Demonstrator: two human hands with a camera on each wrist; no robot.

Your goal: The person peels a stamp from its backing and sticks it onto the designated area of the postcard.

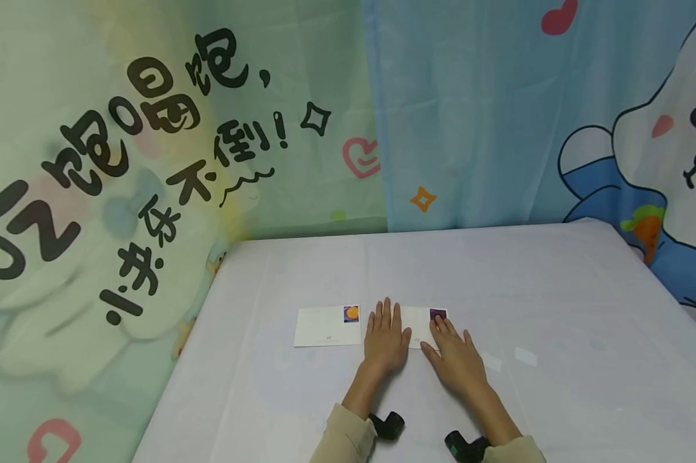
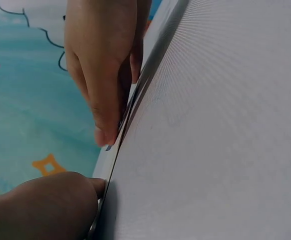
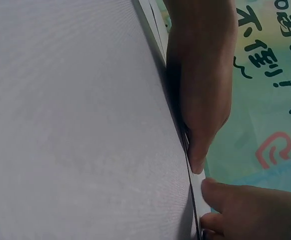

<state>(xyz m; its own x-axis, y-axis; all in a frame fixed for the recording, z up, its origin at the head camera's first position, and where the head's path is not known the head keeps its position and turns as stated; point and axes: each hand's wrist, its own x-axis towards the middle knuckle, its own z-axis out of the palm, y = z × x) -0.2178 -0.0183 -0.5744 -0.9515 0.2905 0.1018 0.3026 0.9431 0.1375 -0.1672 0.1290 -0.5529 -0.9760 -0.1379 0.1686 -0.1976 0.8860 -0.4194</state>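
Two white rectangles, postcards or envelopes, lie side by side on the table. The left one [image 1: 327, 326] carries an orange-and-purple stamp [image 1: 351, 314] in its upper right corner. My left hand [image 1: 385, 339] lies palm down with straight fingers over the left end of the right one [image 1: 415, 321]. On its upper right corner is a dark purple stamp [image 1: 438, 314], touched by the fingertips of my right hand [image 1: 455, 357]. The left wrist view shows the right hand's fingers [image 2: 105, 115] pointing down onto the paper, and the left thumb [image 2: 96, 187] at its edge.
A white cloth covers the table [image 1: 556, 386]. Two pale, faint rectangular patches [image 1: 526, 357] show on it to the right of my right hand. Printed curtains [image 1: 469, 116] hang behind and to the left. A black wrist camera [image 1: 388, 426] sits at my left cuff.
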